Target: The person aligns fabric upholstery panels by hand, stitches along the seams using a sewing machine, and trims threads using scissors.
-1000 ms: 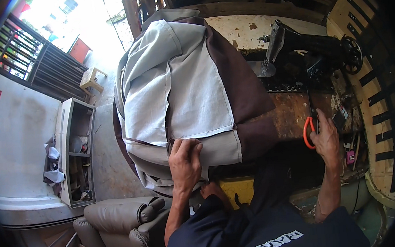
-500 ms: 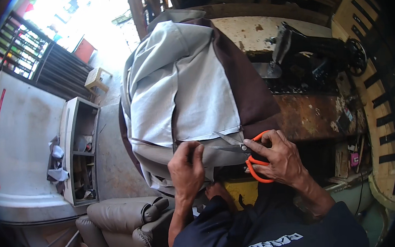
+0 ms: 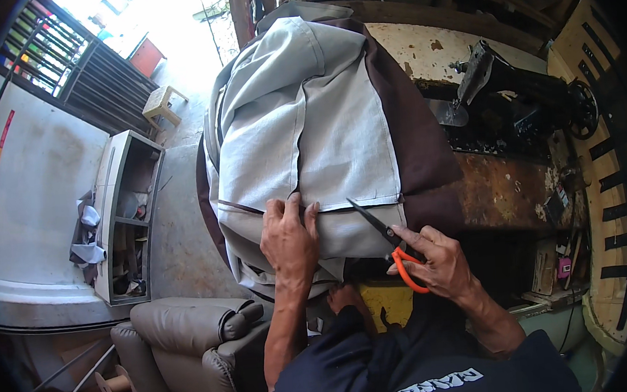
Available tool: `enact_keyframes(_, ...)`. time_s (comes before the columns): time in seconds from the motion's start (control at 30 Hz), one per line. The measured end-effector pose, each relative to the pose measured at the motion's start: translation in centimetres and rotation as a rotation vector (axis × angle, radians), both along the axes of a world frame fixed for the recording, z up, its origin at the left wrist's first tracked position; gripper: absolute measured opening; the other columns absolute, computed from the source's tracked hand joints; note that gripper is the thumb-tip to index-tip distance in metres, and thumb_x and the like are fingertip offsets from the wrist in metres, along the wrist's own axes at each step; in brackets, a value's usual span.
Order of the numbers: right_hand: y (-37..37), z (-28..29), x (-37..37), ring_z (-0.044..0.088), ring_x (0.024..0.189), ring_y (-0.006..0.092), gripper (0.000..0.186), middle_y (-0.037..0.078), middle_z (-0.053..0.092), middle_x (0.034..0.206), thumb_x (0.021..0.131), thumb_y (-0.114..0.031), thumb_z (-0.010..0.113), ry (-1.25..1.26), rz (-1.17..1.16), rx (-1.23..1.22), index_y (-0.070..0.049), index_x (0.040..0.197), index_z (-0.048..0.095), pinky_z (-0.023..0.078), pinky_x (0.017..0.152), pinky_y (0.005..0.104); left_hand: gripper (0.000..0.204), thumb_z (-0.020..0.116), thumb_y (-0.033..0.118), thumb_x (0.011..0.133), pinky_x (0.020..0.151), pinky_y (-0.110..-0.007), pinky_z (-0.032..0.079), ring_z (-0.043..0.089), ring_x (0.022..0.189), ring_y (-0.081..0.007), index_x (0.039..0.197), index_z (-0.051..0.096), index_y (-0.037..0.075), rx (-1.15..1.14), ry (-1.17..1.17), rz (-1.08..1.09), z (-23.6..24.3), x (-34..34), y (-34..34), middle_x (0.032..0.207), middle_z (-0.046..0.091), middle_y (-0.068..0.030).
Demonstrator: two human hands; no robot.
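Note:
A large light-grey fabric piece (image 3: 345, 134), its pale underside up, drapes in front of me with a seam down its middle and a folded edge along the bottom. Dark brown fabric (image 3: 417, 132) shows along its right side. My left hand (image 3: 287, 238) is closed at the lower end of that seam, fingertips pinching the cloth. In my right hand (image 3: 442, 263) is a pair of scissors (image 3: 376, 222) with orange handles and dark blades. The blades look closed, and their tip points up-left at the lower edge of the grey fabric.
A black sewing machine (image 3: 519, 99) stands on a worn table (image 3: 504, 181) at the right. At the lower left is a brown padded armchair (image 3: 185, 339). An open cabinet (image 3: 127, 218), a small stool (image 3: 163, 107) and a wire spool (image 3: 115, 386) are further left.
The scissors have gone from spread blades to closed and tilted more upward. My left hand has moved up to the seam's lower end. The whole view has shifted slightly.

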State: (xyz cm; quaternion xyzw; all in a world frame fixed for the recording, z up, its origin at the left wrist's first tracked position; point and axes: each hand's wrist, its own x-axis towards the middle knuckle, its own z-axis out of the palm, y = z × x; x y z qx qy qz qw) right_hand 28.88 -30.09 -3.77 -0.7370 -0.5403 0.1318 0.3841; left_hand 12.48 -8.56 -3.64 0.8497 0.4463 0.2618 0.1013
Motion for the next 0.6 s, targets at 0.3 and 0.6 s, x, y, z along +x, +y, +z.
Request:
enact_keyframes(0.3, 0.0, -1.0, 0.1, 0.054, 0.061, 0.0205, 0.068, 0.008, 0.054, 0.077, 0.082, -0.034, 0.089, 0.030, 0.054, 0.085, -0.009, 0.141, 0.068, 0.049, 0.057, 0.0365, 0.018, 0.075, 0.015, 0.096, 0.083, -0.035, 0.054, 0.069, 0.087, -0.0231, 0.108, 0.077, 0.002, -0.330, -0.359, -0.050, -0.6, -0.9, 2.2, 0.097, 0.067, -0.0092)
enact_keyframes(0.6, 1.9, -2.3, -2.3, 0.058, 0.072, 0.0085, 0.070, 0.003, 0.067, 0.094, 0.096, -0.044, 0.079, 0.727, 0.339, -0.044, -0.006, 0.151, 0.057, 0.053, 0.067, 0.0274, 0.011, 0.072, 0.013, 0.103, 0.084, -0.023, 0.046, 0.057, 0.088, -0.0059, 0.105, 0.071, 0.002, -0.751, -0.994, 0.065, -0.2, -4.6, 0.9, 0.094, 0.065, 0.0033)
